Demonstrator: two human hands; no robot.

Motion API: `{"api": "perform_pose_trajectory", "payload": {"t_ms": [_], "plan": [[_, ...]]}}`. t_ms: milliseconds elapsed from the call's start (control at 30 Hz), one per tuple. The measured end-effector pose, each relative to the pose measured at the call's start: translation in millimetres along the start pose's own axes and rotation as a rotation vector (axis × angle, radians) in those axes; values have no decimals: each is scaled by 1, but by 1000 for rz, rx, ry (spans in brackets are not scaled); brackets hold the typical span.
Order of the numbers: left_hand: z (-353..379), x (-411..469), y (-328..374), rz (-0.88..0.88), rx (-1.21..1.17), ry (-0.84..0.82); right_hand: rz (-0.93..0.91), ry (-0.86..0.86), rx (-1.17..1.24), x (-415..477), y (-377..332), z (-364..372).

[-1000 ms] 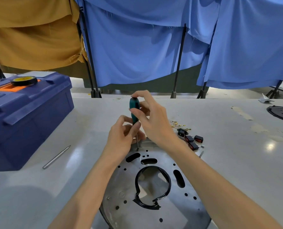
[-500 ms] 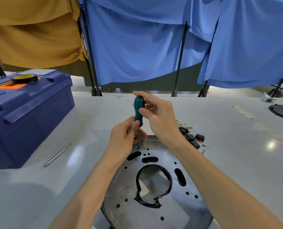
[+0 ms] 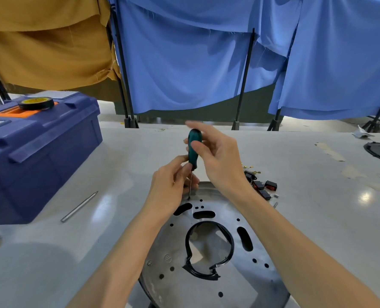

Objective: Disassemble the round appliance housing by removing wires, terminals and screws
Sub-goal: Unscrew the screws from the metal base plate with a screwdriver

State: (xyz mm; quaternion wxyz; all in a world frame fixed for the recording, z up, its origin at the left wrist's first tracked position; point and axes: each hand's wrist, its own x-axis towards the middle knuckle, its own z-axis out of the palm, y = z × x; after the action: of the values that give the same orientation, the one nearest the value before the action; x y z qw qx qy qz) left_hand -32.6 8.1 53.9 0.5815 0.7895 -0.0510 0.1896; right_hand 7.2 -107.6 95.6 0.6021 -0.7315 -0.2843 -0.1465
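One green-handled screwdriver (image 3: pixel 194 146), which we hold upright in both hands: right hand (image 3: pixel 216 162) wrapped round the handle, left hand (image 3: pixel 170 188) pinching its lower end at the shaft. Its tip meets the far edge of the round housing (image 3: pixel 235 283), which lies flat on the tabletop (image 3: pixel 51 252) before us. Black switches (image 3: pixel 262 187) lie just right of the housing; a blue toolbox (image 3: pixel 40 152) stands far left.

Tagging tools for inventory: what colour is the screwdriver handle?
Teal green screwdriver handle, pinched by the right hand; the head view shows it best.
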Motion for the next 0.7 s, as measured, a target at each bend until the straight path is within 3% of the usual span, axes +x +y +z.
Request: {"api": "perform_pose_trajectory", "payload": {"t_ms": [233, 400, 500, 600, 700], "plan": [[-1, 1, -1, -18, 16, 48, -12, -14, -24, -2, 2, 3], [0, 0, 0, -21, -50, -57, 26, -17, 46, -1, 2, -3], [-1, 1, -2, -39, -26, -35, 32, -80, 120, -3, 1, -2], [-1, 2, -3, -51, 22, 30, -9, -97, -6, -6, -1, 3], [-1, 1, -3, 3, 42, -4, -3, -12, -41, -3, 0, 4]]}}
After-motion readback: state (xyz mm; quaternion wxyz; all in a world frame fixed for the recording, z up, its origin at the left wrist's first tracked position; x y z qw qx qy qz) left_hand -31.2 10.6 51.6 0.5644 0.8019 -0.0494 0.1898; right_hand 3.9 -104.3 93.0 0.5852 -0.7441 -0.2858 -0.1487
